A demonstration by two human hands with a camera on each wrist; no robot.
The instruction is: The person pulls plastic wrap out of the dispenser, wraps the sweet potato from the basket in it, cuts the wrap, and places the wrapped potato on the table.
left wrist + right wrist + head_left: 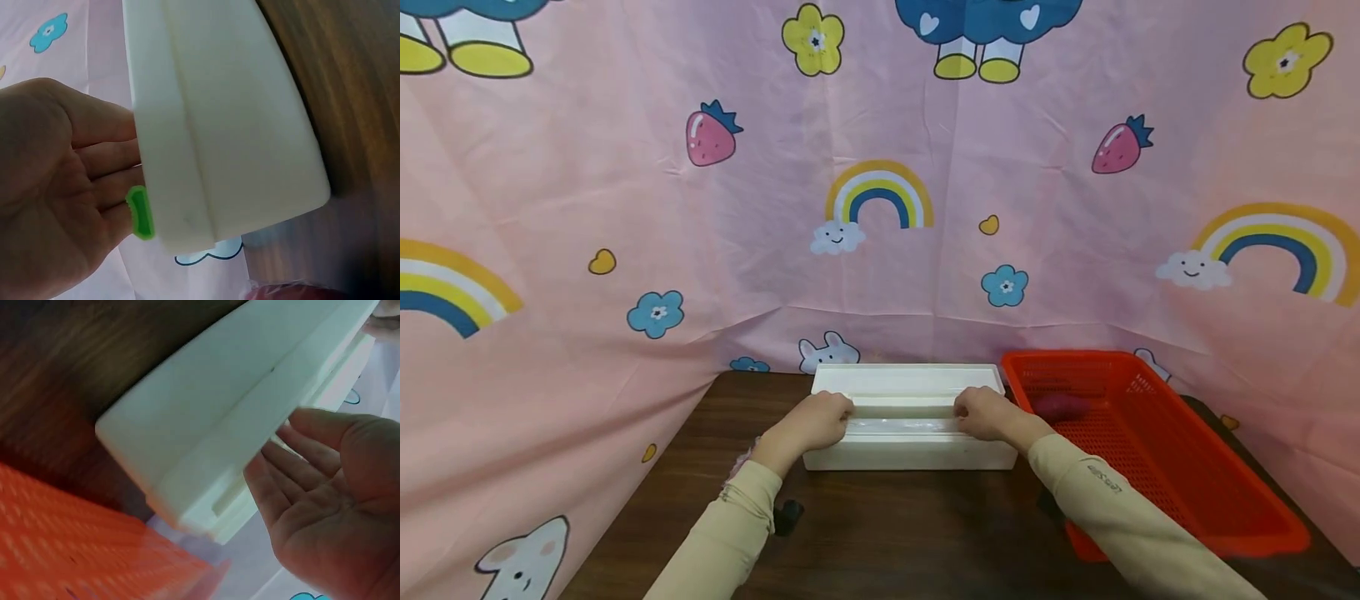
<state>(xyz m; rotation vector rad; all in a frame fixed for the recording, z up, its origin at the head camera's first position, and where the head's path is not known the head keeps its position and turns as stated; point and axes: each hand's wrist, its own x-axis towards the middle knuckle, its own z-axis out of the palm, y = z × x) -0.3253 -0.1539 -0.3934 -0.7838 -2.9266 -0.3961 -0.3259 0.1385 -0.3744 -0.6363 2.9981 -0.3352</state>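
A long white plastic box (910,454) sits on the dark table, its lid (906,379) raised at the back. Between my hands a shiny strip of cling film (902,426) runs along the box's opening. My left hand (822,419) bends its fingers over the left part of the opening, thumb near the front edge. At the right part, my right hand (988,412) pinches in the same way. Both hands' fingertips are partly hidden behind the box's edge in the wrist views. A small green plastic piece (141,212) shows at the box's edge beside my left fingers.
An orange-red plastic basket (1187,450) stands right of the box, with a dark red item (1060,407) inside. A small black object (787,517) lies by my left forearm. A pink patterned cloth (880,275) hangs behind the table.
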